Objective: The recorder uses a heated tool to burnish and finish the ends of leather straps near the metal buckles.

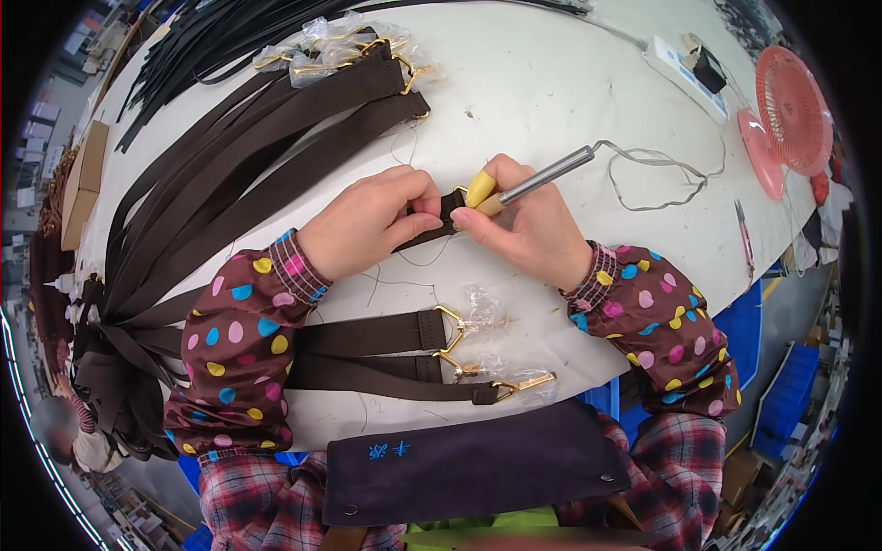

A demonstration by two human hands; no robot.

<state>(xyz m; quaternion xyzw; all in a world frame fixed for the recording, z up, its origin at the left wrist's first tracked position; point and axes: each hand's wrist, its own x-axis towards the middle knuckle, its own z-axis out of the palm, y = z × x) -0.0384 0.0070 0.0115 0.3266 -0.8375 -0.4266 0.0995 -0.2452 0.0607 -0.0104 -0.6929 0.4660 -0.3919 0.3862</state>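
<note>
In the middle of the table, my left hand (363,225) is closed on a dark brown webbing strap (450,209), its fingers pinching near the strap's end, where a gold-coloured metal ring shows. My right hand (542,234) grips a corded soldering-iron-like pen (556,173) with a metal barrel. The pen slants down to the left toward the strap end; its tip is hidden by my fingers. A yellow finger cot (480,188) covers one right fingertip. Loose dark threads lie beneath the strap.
Bundled brown straps (220,174) with plastic-wrapped gold hardware (349,50) lie at far left. Nearer me are several straps with gold clasps (450,331). At right stand a pink fan (792,110) and a white power strip (684,78); the pen's cord (657,163) loops there. Tweezers (745,239) lie near the right edge.
</note>
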